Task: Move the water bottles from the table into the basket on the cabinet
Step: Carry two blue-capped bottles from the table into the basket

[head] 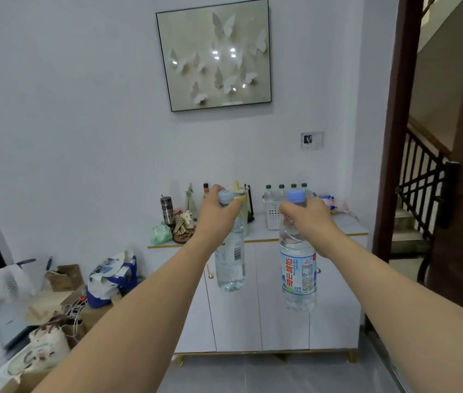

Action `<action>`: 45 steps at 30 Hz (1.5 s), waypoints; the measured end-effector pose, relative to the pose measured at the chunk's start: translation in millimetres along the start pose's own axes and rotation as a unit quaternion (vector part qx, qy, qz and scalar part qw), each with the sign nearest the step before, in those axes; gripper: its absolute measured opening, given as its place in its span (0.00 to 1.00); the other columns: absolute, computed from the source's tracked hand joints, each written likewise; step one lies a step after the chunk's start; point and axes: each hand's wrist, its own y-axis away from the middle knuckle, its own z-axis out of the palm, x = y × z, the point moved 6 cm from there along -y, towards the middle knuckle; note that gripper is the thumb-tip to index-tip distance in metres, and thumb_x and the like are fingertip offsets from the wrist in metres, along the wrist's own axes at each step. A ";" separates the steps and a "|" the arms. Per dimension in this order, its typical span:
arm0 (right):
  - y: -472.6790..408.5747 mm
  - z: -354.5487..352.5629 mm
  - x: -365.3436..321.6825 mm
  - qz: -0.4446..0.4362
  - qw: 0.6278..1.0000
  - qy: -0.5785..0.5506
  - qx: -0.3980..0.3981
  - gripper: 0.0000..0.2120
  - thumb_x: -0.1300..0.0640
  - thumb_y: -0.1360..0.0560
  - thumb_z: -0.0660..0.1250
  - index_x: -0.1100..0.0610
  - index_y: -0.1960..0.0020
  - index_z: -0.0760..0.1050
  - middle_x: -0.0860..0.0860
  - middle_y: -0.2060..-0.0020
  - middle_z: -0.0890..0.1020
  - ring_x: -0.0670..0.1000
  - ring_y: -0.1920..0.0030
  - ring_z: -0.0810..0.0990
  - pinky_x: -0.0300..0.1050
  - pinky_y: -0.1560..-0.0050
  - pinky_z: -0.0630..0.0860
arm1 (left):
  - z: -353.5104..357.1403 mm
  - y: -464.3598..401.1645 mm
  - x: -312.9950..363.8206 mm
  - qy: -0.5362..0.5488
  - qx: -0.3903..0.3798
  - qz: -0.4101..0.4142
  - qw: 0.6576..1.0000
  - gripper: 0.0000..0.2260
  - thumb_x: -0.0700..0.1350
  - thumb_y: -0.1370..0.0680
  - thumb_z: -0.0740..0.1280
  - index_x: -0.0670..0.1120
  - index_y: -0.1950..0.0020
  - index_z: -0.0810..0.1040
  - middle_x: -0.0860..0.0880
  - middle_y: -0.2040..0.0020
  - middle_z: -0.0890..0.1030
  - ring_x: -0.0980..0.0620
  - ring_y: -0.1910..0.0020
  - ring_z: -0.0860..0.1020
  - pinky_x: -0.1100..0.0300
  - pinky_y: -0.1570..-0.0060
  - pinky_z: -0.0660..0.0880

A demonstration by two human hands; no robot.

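**Two bottles held before the cabinet**

Head view: the left hand (219,211) has its grip closed round the neck of one bottle (231,262); the right hand (307,215) likewise holds another bottle (298,268). Both hang upright in front of the cabinet (256,307). The basket (272,214) on top holds apparently four green-capped bottles.

Clear glossy plastic bottles (298,268), perforated white plastic basket (272,212), smooth matt white cabinet (281,316).

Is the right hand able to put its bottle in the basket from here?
Probably not yet. The right hand grips its bottle by the neck, out in front of the cabinet; the basket sits farther back, already holding green-capped bottles.
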 end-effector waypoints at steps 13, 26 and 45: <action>-170.1 45.7 53.5 0.005 1.000 -0.030 -0.008 0.08 0.52 0.32 0.68 0.53 0.67 0.72 0.50 0.73 0.73 0.49 0.70 0.70 0.43 0.66 0.66 | 40.0 -156.0 -77.7 -0.004 0.003 0.001 1.000 0.09 0.45 0.27 0.66 0.43 0.55 0.67 0.43 0.64 0.71 0.53 0.72 0.65 0.61 0.78 0.65; -355.9 23.0 118.4 0.011 0.999 -0.039 -0.009 0.08 0.53 0.33 0.67 0.53 0.69 0.73 0.45 0.77 0.75 0.47 0.73 0.72 0.37 0.73 0.69 | 147.7 -298.5 -121.0 -0.019 0.021 -0.001 1.000 0.08 0.49 0.29 0.66 0.49 0.56 0.69 0.47 0.62 0.76 0.52 0.66 0.74 0.58 0.72 0.71; -577.7 33.0 201.9 -0.005 0.998 -0.036 -0.042 0.08 0.51 0.34 0.68 0.57 0.64 0.78 0.51 0.70 0.80 0.52 0.68 0.76 0.46 0.63 0.73 | 241.0 -470.0 -213.4 0.009 0.071 -0.027 0.997 0.09 0.45 0.27 0.66 0.44 0.52 0.69 0.45 0.61 0.74 0.51 0.66 0.71 0.58 0.73 0.70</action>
